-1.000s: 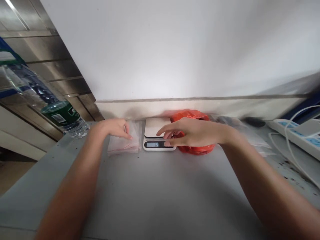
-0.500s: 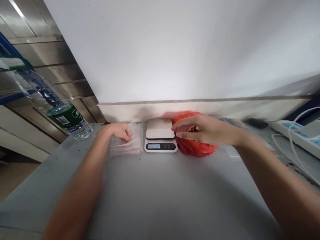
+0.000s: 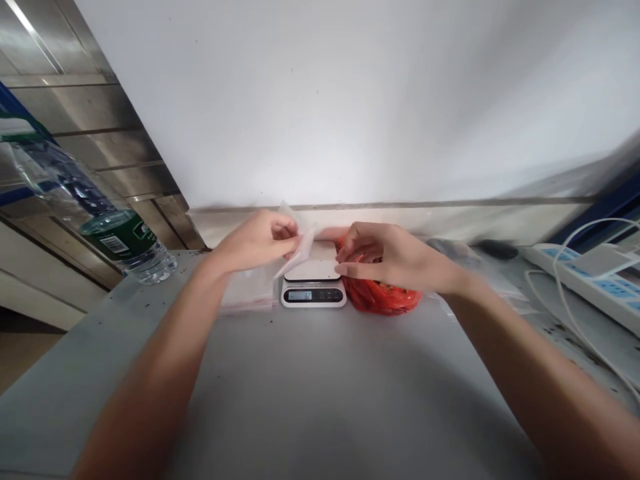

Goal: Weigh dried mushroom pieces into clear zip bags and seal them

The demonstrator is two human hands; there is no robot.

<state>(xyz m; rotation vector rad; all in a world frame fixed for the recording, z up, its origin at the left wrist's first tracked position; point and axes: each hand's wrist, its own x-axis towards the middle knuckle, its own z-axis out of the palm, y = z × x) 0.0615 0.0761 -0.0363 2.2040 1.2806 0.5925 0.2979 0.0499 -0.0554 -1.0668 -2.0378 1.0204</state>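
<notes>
Between the fingers of both hands: a little clear bag [image 3: 301,241], held up in the air, just above the scale [image 3: 314,285].
Left hand [image 3: 257,240]: fingers pinched tight on one edge of the little clear bag, likely to keep the floppy plastic from drooping.
Right hand [image 3: 387,259]: fingers half curled, tips just beside the other edge of the bag; too blurry to tell if touching or gripping.
Under the left fingers: a flat pile of clear bags [image 3: 247,297] on the table [image 3: 320,393], close by, likely for easy picking.
Under the fingertips of both hands: the scale, flat on the table, numbers lit and facing this way, easy to read.
Under the right fingers: a red bag [image 3: 383,298], bunched up, just beside the scale, close enough for a short reach.
Far out past the left fingers: a water bottle [image 3: 120,237], near the table's edge.
Far out past the right fingers: a white power strip [image 3: 590,277] with cords.
</notes>
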